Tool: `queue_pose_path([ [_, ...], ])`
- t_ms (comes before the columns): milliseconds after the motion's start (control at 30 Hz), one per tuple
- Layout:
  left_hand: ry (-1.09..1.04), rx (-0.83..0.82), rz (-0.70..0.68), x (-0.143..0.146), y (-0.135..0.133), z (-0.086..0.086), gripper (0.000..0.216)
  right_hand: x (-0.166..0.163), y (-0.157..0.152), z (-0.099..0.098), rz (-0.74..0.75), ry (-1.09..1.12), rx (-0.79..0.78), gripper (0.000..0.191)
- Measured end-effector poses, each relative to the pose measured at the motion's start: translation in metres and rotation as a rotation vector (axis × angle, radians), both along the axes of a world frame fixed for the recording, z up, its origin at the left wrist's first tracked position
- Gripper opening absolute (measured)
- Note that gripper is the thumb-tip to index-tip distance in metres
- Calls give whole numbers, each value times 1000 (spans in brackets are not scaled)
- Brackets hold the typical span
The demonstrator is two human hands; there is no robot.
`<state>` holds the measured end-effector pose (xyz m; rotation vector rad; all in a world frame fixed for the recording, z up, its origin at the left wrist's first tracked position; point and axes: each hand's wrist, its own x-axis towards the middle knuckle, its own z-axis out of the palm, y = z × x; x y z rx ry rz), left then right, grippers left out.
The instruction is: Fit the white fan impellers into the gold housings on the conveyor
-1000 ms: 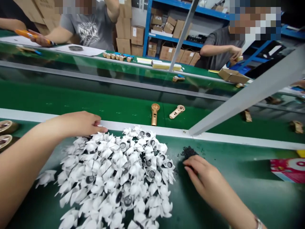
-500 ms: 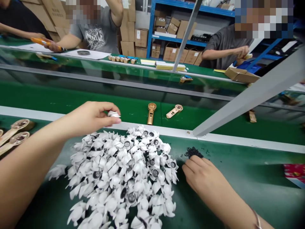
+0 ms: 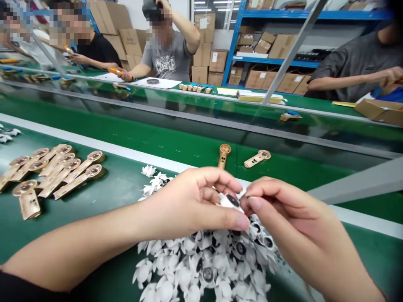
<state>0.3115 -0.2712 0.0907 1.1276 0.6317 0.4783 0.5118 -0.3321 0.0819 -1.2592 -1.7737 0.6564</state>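
Head view. The left hand [image 3: 195, 203] and right hand [image 3: 292, 228] meet above the green surface [image 3: 119, 197], both pinching one white fan impeller [image 3: 231, 200] with a dark hub between thumbs and fingertips. Directly beneath lies a heap of impellers [image 3: 204, 260] of the same kind. Gold fan housings [image 3: 56, 172] lie grouped well to the left. On the conveyor belt [image 3: 157, 142] beyond, a gold fan body [image 3: 224, 154] rests beside a half shell [image 3: 257, 158].

fan pile [image 3: 201, 260] underneath, open mat [image 3: 121, 199] leftward
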Motion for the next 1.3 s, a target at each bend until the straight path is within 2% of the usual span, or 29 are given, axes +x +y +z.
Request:
queue_pose_path([
  [100,69,72,54,0,0,0,64,4,-2,-5,21,-133,86,11],
  [267,96,116,92,0,-1,1,71,1,-1,-2,80,-274,166,13],
  [467,103,72,100,2,0,-1,64,2,0,-5,86,-323,186,13],
  [567,93,57,68,1,1,-4,51,3,-9,-5,84,-376,249,13],
  [700,73,43,82,-2,8,-4,39,17,-6,-3,170,-488,376,37],
  [733,69,49,107,-2,11,-3,39,24,5,-5,153,-513,363,37],
  [800,71,67,160,-3,18,-1,37,42,44,-13,7,-563,253,33],
  [833,78,74,183,-3,22,0,35,51,69,-21,-144,-612,143,36],
  [867,86,79,195,-3,25,1,34,59,97,-29,-206,-648,73,47],
  [900,93,78,199,-3,28,0,32,65,124,-39,-230,-671,37,51],
  [967,94,56,197,-4,32,0,32,74,169,-59,-222,-704,-35,46],
  [1033,86,26,200,-5,34,-1,32,77,192,-73,-183,-718,-88,36],
  [1133,72,7,214,-8,36,1,31,78,181,-74,-139,-705,-95,32],
  [1300,66,192,219,-13,37,7,27,69,96,-42,-193,-539,54,46],
])
